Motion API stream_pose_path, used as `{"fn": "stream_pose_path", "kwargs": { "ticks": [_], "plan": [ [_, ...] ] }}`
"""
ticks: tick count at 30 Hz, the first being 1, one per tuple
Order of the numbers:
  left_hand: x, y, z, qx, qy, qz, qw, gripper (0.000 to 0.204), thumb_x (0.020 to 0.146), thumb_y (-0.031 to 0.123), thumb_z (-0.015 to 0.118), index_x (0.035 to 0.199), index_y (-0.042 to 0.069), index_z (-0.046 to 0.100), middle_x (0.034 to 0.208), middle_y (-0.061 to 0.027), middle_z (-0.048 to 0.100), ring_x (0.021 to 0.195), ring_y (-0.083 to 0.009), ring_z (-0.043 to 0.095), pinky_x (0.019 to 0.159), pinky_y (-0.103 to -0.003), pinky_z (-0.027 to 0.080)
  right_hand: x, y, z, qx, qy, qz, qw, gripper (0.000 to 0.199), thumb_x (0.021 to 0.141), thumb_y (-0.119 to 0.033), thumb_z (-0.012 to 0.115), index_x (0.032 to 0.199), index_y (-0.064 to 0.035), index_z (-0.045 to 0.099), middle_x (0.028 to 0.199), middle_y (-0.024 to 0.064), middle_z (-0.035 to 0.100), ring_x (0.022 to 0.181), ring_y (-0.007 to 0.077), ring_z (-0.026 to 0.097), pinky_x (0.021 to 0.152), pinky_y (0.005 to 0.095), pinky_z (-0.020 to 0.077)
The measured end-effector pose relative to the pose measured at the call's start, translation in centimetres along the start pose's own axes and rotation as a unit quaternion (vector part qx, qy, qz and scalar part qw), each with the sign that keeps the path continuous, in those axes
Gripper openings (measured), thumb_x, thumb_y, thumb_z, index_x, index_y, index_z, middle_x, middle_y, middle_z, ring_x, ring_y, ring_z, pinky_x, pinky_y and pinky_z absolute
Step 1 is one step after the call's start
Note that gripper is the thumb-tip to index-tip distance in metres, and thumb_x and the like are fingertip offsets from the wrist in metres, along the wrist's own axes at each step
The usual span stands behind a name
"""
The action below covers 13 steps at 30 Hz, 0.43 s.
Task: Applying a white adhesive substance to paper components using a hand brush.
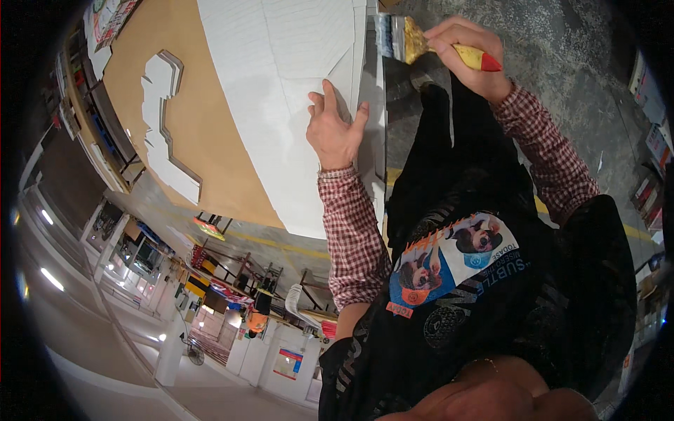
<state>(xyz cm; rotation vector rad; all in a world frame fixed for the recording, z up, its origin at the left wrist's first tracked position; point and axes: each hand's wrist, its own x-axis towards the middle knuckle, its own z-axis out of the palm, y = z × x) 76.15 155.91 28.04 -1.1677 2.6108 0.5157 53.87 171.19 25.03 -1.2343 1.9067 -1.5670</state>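
My right hand (470,59) grips a wide paintbrush (413,41) by its yellow, red-tipped handle. The bristles point left, near the right-hand edge of a large white sheet (270,91), and look dark and pale in patches. Whether they touch the sheet I cannot tell. On that sheet rests my left hand (335,130), fingers spread and holding nothing. Faint lines or creases run across the sheet, and a folded-looking flap (342,70) lies just beyond my left fingertips.
A brown board or tabletop (214,133) lies under the sheet. On it sits a stack of white pieces with a jagged outline (161,119). Grey floor (562,56) stretches to the right of the table. Farther off at lower left are racks and a standing fan (194,353).
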Motion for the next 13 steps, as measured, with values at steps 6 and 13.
{"fn": "stream_pose_path", "kwargs": {
  "ticks": [6, 13],
  "plan": [
    [-0.1, 0.9, 1.6, 0.067, 0.048, 0.026, 0.996, 0.082, 0.074, 0.049, 0.066, 0.133, -0.002, 0.041, 0.121, -0.0363, 0.048, 0.108, -0.0473, 0.052, 0.086, -0.045, 0.047, -1.6, 1.6, 1.6, 0.049, -0.024, -0.034, 0.998, 0.003, 0.082, -0.001, 0.062, 0.08, 0.0007, 0.062, 0.089, 0.011, 0.064, 0.082, 0.019, 0.063, 0.071, 0.028, 0.0489],
    [-1.5, 1.5, 6.4, 0.045, 0.177, -0.024, 0.983, 0.101, 0.07, 0.056, 0.07, 0.141, 0.001, 0.026, 0.142, -0.0349, 0.022, 0.135, -0.0442, 0.02, 0.106, -0.055, 0.024, -3.4, -0.4, 0.2, 0.053, 0.018, -0.009, 0.998, 0.006, 0.085, -0.007, 0.062, 0.085, -0.0032, 0.066, 0.087, 0.007, 0.066, 0.078, 0.0212, 0.064, 0.071, 0.0302, 0.0513]
  ]
}}
